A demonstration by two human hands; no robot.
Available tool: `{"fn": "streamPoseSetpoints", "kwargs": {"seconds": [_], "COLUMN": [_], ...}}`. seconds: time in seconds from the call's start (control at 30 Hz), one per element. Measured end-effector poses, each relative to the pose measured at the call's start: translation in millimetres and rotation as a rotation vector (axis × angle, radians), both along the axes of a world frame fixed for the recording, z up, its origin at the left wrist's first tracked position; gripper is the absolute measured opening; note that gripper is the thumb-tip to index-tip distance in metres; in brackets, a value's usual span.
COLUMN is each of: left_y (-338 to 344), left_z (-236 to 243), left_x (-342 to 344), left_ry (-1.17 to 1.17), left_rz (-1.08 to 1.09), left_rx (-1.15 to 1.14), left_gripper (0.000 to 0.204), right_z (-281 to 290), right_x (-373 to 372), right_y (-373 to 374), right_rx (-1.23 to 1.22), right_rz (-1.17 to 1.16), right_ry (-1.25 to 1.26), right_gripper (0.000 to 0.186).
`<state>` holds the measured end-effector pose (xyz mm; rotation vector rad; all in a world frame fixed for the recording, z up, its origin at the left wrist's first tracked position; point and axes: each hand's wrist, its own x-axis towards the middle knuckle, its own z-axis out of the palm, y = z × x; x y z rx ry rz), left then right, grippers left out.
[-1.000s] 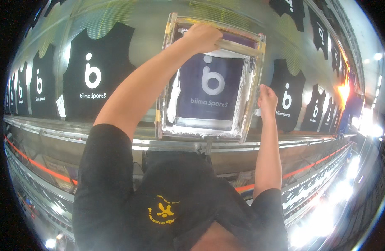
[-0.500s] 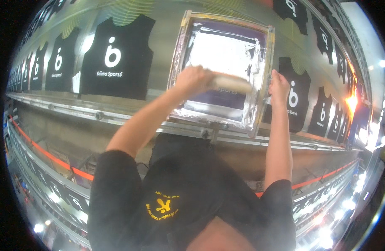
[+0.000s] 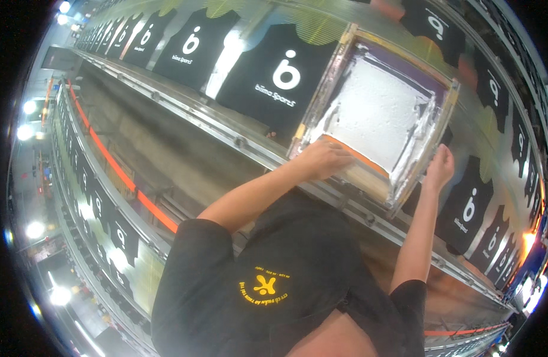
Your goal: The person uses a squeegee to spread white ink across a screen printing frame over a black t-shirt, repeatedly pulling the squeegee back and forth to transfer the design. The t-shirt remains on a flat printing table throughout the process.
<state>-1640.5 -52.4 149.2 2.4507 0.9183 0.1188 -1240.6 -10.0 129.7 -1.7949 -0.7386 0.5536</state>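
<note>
Right, the left hand (image 3: pixel 324 159) is closed over the squeegee (image 3: pixel 369 177), fingers wrapped round its pale handle at the left end. And the squeegee sits at the near end of the printing frame (image 3: pixel 325 89), its long axis running crosswise, sloping from upper left to lower right, orange blade edge facing the far end, up against the white ink (image 3: pixel 378 107). The frame itself lies over the table, its slightly longer axis pointing away from the person and leaning right. Over at its right rail, the right hand (image 3: pixel 440 168) curls inward; fingertips hidden, so I can't tell its grip. Just left, a printed black vest (image 3: pixel 268 65) lies flat!
</note>
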Motion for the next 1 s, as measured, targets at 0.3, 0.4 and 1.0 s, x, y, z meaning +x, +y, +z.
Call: {"fn": "streamPoseSetpoints", "kwargs": {"seconds": [0.3,0.4,1.0], "left_y": [68,71,338], "left_z": [8,-6,89], "left_x": [-227,-278,-185], "left_ry": [0.214,0.117,0.26], "left_rz": [0.064,0.053,0.046], "left_rx": [-0.009,0.153,0.183], "left_gripper": [0.054,0.049,0.027], "right_z": [-73,-65,-24], "right_x": [-240,-287,-325], "right_y": [58,73,72], "right_rx": [0.001,-0.014,-0.053], "right_rz": [-0.034,-0.031,-0.029], "right_ry": [0.104,0.029,-0.212], "right_gripper": [0.034,0.033,0.027]}}
